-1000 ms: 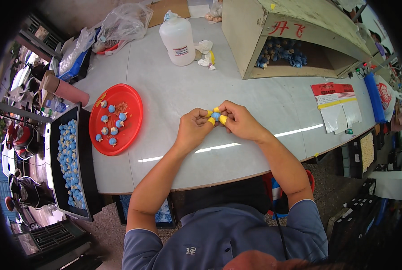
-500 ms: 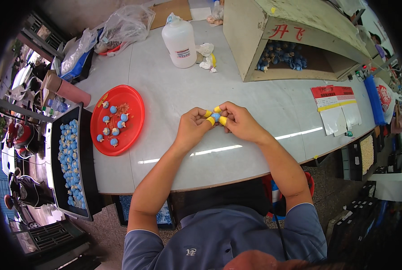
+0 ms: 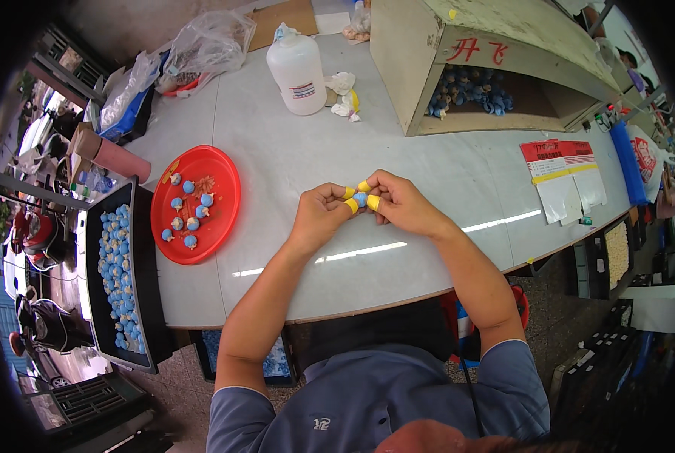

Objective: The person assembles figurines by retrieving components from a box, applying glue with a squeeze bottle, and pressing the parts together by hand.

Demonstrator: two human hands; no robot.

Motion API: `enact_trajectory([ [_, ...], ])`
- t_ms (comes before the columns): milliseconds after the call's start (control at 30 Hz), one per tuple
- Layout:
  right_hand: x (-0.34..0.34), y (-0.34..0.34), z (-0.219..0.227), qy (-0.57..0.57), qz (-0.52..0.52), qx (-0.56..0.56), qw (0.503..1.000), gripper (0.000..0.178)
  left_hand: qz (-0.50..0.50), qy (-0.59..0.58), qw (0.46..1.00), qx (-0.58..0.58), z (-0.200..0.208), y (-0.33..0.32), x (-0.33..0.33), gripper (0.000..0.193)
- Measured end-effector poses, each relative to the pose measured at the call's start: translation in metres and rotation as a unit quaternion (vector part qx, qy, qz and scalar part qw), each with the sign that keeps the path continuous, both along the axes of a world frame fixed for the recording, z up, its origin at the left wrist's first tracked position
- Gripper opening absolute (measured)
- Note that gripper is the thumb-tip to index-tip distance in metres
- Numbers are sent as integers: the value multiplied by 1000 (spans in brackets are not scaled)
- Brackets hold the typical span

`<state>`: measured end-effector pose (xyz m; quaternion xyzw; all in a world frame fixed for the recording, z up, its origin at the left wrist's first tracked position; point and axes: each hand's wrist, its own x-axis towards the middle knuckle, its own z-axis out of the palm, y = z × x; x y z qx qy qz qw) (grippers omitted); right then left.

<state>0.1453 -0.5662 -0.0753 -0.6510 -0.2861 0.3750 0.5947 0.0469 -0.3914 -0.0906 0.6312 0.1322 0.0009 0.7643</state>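
Between my two hands, above the grey table, is a small round blue piece (image 3: pixel 361 199). My left hand (image 3: pixel 324 214) pinches it from the left, and my right hand (image 3: pixel 398 202) pinches it from the right. Yellow covers wrap the thumb and index fingertips of both hands. The fingers hide part of the piece, so its finer details do not show. To the left lies a round red tray (image 3: pixel 226 219) with several small blue-and-cream balls (image 3: pixel 192 224) spread over it.
A black crate (image 3: pixel 147 302) full of similar balls stands at the left. A white plastic bottle (image 3: pixel 296 75) and crumpled tissue (image 3: pixel 342 83) are at the back. A beige cabinet (image 3: pixel 405 68) holding blue pieces (image 3: pixel 469 90) stands back right, with red-and-white packets (image 3: pixel 564 170) near it.
Both hands stay at nearly the same spot with the blue piece still pinched between them. The whole view has shifted slightly.
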Motion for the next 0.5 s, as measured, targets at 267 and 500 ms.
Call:
enact_trajectory([
  [267,-1,1,-6,-30,-9,-7,999,13,-1,-4,999,41,-2,-2,-1,17],
  [500,-3,2,-5,-38,-12,-1,999,15,5,2,998,57,0,-2,-3,16],
])
